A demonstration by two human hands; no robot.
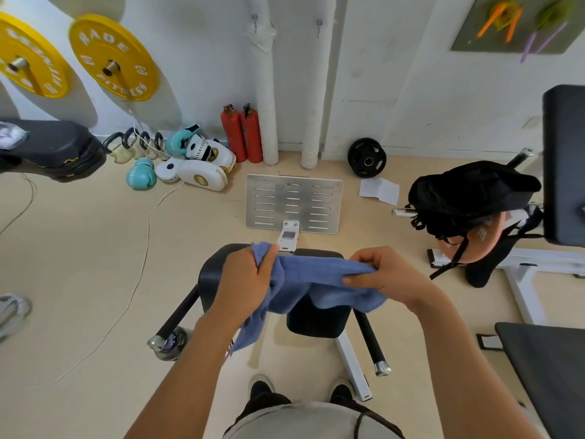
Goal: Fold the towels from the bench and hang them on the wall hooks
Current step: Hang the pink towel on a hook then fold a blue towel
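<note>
My left hand (245, 280) grips one bunched end of the blue towel (311, 280), fingers curled round it; my right hand (384, 277) pinches the other end between thumb and fingers. The towel hangs stretched between my hands, in the air above the black padded tabletop (215, 267). It looks light, soft and floppy, so I would hold it by the corners. It is plain blue terry, sagging and crumpled; I think two wall hooks (254, 22) wait ahead.
</note>
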